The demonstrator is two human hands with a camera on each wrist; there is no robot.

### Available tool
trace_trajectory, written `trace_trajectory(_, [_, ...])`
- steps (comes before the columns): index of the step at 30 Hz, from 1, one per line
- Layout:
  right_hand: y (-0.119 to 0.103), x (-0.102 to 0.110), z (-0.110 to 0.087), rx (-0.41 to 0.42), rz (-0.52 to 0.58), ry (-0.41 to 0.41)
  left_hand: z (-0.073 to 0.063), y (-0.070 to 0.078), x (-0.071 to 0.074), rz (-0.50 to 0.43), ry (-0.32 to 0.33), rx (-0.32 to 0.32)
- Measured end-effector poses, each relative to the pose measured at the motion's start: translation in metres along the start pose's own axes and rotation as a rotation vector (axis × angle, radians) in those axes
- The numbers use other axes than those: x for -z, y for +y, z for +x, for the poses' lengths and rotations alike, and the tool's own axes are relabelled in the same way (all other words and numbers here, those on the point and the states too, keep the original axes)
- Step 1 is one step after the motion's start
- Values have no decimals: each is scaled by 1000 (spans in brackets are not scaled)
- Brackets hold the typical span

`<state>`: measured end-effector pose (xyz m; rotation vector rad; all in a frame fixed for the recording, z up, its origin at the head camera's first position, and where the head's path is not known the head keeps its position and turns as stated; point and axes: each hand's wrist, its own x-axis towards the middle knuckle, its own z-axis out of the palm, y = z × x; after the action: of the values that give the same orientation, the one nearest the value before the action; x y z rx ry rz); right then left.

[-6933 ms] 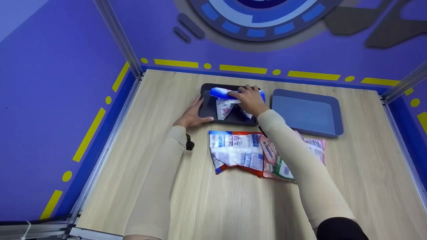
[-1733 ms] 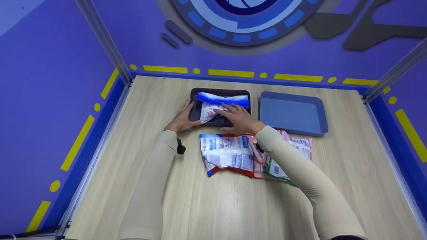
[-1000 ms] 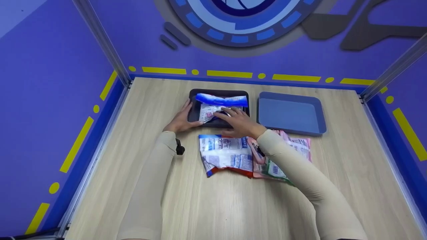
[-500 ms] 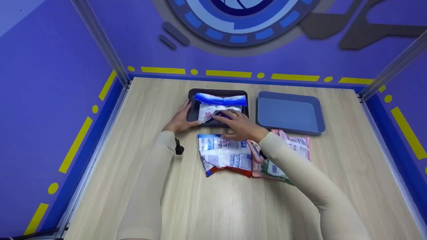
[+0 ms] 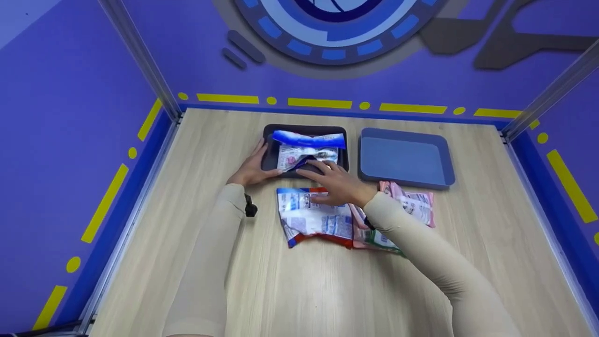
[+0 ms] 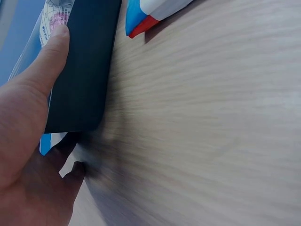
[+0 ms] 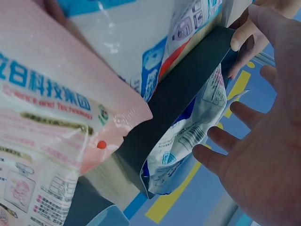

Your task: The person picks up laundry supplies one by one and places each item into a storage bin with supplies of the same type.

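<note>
A dark rectangular tray [image 5: 271, 161] holds a crumpled blue-and-white plastic packet [image 5: 309, 142], its blue edge lying along the back. My left hand [image 5: 252, 168] holds the tray's near left corner; in the left wrist view the thumb [image 6: 52, 52] lies over the rim and the fingers sit round the corner. Over the tray's near edge is my right hand [image 5: 341, 185], fingers spread and nothing in them. Below that hand, a white bag with blue and red edges [image 5: 318, 222] lies on the table. The right wrist view shows the right palm [image 7: 263, 169] beside the packet.
A grey-blue tray [image 5: 407, 161] stands right of the dark one. Pink and green printed bags [image 5: 419, 208] lie near its front edge, partly under the right forearm. Purple panels [image 5: 374, 84] enclose the wooden table [image 5: 318, 290] at the back and sides.
The right hand gripped the packet in the dark tray at first, then let it go there. It has since drawn back toward the near rim. The left hand has stayed at the tray's corner.
</note>
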<state>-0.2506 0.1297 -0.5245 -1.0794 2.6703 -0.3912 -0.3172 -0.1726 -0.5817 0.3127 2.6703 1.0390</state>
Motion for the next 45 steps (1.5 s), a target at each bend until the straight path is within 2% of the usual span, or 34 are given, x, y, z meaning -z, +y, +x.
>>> trace_trajectory(9, [-5,-4,-1,6,-26,-12,-1,1,1,-4,-13,19])
trace_trajectory(19, [-7,-6,-3,29,9,-48,3,-1,0,-10,-6,38])
trace_trajectory(27, [-8,-8,-3,32,11,-80,1,-1,1,-3,-10,52])
trace_trajectory(37, [-10,-13,-5,89,32,-89,-1,0,1,-6,-14,9])
trace_trajectory(45, [-12,-15,-6,39,35,-142,0,0,-1,-9,-10,10])
